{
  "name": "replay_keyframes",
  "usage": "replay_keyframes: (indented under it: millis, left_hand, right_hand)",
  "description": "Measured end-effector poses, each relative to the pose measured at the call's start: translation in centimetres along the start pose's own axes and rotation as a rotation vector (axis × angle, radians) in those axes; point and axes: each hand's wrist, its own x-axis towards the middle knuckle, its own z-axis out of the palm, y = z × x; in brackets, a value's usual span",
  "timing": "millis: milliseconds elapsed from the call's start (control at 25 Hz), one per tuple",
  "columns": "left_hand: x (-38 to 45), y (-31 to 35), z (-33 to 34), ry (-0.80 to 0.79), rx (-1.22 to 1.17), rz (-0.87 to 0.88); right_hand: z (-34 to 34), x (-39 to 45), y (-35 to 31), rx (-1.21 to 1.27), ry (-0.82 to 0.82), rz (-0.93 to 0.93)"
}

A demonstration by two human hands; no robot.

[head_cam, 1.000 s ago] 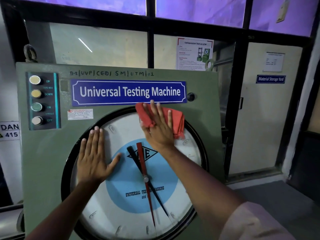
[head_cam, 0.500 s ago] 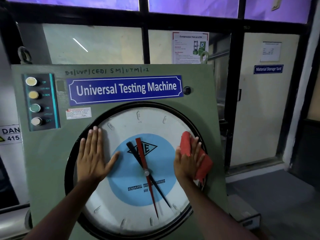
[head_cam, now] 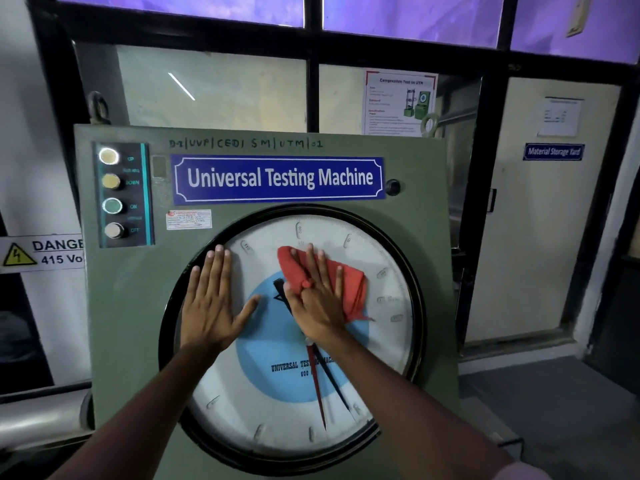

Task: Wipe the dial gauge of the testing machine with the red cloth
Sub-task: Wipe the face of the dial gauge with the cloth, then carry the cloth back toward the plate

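Dial gauge (head_cam: 381,348), set in the testing machine (head_cam: 131,323) front, is mid-wipe: right hand (head_cam: 318,303) presses the red cloth (head_cam: 351,289) on the upper-centre glass, fingers (head_cam: 311,263) straight and spread. Left hand (head_cam: 211,306) lies flat at the left rim. Next I'd sweep the lower half.

**Dim room, purple glow overhead**

You are working in low indoor light. The window panes (head_cam: 180,8) above glow purple, and a thin white streak of glare crosses the glass (head_cam: 181,86) behind the machine. The pale dial face (head_cam: 270,410) is the brightest area, though its small numerals look soft. The window frame (head_cam: 311,46) bows from the wide lens, and the floor (head_cam: 554,410) falls into shadow.
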Motion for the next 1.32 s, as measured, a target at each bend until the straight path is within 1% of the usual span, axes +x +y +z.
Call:
replay_keyframes:
  millis: [80,120,160,240,360,480,560,720,840,1000,1120,1320]
  left_hand:
    - [0.0,0.1,-1.1,-0.023,-0.015,0.009]
    - [0.2,0.2,-1.8,-0.038,-0.008,0.030]
    - [0.6,0.5,-2.8,-0.052,0.004,0.050]
    - [1.7,0.9,-4.9,-0.077,0.017,0.067]
    - [2.8,1.6,-8.5,-0.122,0.032,0.004]
    - [1.9,1.5,-12.7,-0.144,0.082,-0.052]
    - [0.1,0.2,-15.9,-0.140,0.142,-0.101]
    - [-5.8,-4.4,-22.7,-0.135,0.323,-0.185]
    - [-11.4,-9.4,-28.7,-0.143,0.426,-0.283]
    - [-20.9,-17.0,-38.9,-0.110,0.592,-0.475]
    - [-27.5,-21.8,-46.6,-0.120,0.725,-0.597]
    - [-38.4,-27.6,-58.9,-0.142,0.838,-0.769]
  right_hand:
    - [-2.5,0.8,0.5,0.174,-0.004,0.037]
    - [-4.1,1.4,0.9,0.213,0.013,0.065]
    - [-5.8,2.2,1.3,0.218,0.020,0.085]
    - [-8.9,3.6,1.8,0.165,-0.011,0.067]
    - [-12.6,4.8,0.7,0.068,-0.100,0.012]
    - [-14.0,4.2,-2.6,0.024,-0.182,-0.084]
    - [-13.2,3.3,-6.0,0.068,-0.196,-0.161]
    - [-10.1,0.6,-14.9,0.198,-0.222,-0.253]
    - [-6.9,-2.0,-23.3,0.259,-0.294,-0.347]
    - [-3.1,-7.2,-37.5,0.393,-0.403,-0.499]
    - [-1.1,-11.2,-47.5,0.524,-0.485,-0.579]
    - [1.2,-19.2,-63.1,0.588,-0.570,-0.677]
